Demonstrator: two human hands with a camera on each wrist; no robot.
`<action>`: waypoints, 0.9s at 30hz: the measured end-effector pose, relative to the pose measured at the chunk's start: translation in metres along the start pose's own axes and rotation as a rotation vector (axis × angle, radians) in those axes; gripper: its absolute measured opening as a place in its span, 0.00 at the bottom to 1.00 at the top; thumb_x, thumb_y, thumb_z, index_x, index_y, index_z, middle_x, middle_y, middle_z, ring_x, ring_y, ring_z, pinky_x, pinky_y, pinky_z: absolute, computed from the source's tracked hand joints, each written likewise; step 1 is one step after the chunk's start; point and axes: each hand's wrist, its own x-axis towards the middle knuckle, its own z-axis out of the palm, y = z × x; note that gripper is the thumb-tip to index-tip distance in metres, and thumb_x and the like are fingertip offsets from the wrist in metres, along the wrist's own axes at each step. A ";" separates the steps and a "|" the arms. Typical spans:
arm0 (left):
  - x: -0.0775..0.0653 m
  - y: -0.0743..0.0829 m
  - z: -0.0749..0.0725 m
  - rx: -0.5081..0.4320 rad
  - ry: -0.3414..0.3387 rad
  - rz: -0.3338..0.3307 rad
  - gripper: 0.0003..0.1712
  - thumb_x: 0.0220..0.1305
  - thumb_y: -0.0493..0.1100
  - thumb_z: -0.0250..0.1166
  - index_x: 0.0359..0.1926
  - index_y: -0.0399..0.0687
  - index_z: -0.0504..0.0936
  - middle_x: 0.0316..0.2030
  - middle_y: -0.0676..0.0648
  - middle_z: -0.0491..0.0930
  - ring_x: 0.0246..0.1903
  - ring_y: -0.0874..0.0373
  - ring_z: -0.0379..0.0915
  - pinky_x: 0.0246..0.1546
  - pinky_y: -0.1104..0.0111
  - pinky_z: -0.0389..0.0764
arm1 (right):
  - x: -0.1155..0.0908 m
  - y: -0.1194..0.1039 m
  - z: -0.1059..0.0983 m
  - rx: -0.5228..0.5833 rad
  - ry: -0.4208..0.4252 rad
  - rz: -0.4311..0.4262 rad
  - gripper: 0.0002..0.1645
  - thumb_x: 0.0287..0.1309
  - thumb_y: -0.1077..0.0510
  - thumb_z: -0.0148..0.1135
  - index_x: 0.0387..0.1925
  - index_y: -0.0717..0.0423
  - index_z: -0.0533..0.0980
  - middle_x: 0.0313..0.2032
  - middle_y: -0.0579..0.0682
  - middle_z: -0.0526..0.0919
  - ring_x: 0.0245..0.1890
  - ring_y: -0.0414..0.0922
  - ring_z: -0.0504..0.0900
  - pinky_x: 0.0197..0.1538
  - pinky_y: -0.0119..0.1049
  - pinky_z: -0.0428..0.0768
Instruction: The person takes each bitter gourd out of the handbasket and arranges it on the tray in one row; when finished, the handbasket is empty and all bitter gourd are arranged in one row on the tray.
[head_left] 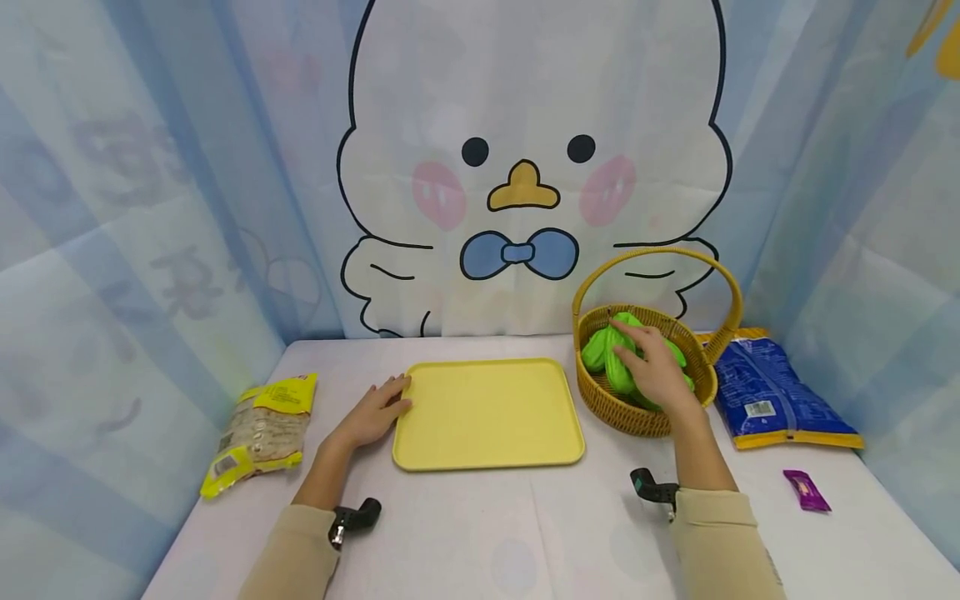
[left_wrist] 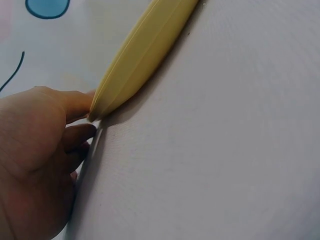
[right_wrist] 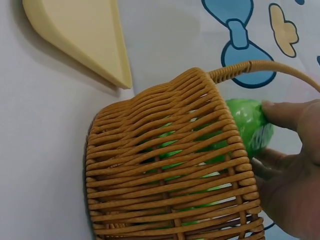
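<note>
A yellow tray lies flat on the table in the middle of the head view. My left hand rests at its left edge, fingertips against the rim; the left wrist view shows the thumb touching the tray's end. At the right stands a wicker basket with a tall handle, holding bright green glossy items whose kind I cannot tell. My right hand reaches over its opening. In the right wrist view, thumb and fingers hold either side of a green item at the rim.
A yellow-and-clear food bag lies at the left. Behind the basket, to the right, is a blue bag with yellow edges. A small purple wrapped candy lies at the right front. A cartoon curtain hangs behind the table.
</note>
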 end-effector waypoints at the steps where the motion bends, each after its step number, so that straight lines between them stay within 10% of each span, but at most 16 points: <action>1: 0.000 0.000 0.000 -0.003 0.001 -0.001 0.34 0.82 0.49 0.53 0.81 0.42 0.59 0.81 0.37 0.54 0.82 0.39 0.42 0.84 0.43 0.35 | 0.000 -0.001 -0.001 0.024 0.008 0.000 0.32 0.81 0.52 0.51 0.80 0.44 0.61 0.70 0.69 0.63 0.65 0.65 0.68 0.55 0.57 0.76; 5: 0.000 0.000 0.000 -0.023 0.011 -0.013 0.34 0.82 0.49 0.54 0.80 0.43 0.60 0.81 0.39 0.54 0.82 0.41 0.42 0.84 0.45 0.35 | -0.001 -0.006 -0.004 0.130 0.013 0.010 0.35 0.79 0.50 0.54 0.81 0.40 0.59 0.72 0.64 0.63 0.67 0.64 0.65 0.54 0.50 0.76; 11: -0.001 -0.002 0.001 -0.035 0.040 -0.038 0.34 0.81 0.50 0.55 0.81 0.46 0.61 0.80 0.40 0.56 0.82 0.42 0.45 0.84 0.45 0.37 | -0.005 -0.020 -0.009 0.218 -0.039 0.003 0.43 0.73 0.52 0.64 0.82 0.37 0.57 0.78 0.60 0.58 0.75 0.70 0.59 0.70 0.69 0.71; 19: -0.002 -0.003 0.002 -0.038 0.080 -0.054 0.35 0.79 0.52 0.58 0.80 0.47 0.63 0.79 0.39 0.59 0.81 0.40 0.49 0.83 0.43 0.42 | -0.005 -0.031 -0.002 0.319 -0.092 -0.049 0.42 0.69 0.53 0.68 0.80 0.42 0.62 0.74 0.56 0.68 0.63 0.59 0.74 0.51 0.32 0.86; 27: -0.001 -0.007 0.003 -0.045 0.098 -0.047 0.33 0.79 0.52 0.59 0.78 0.48 0.66 0.79 0.39 0.61 0.80 0.38 0.50 0.83 0.41 0.44 | -0.001 -0.039 0.025 0.380 -0.204 -0.097 0.42 0.67 0.54 0.70 0.78 0.41 0.65 0.73 0.55 0.69 0.62 0.53 0.74 0.49 0.31 0.84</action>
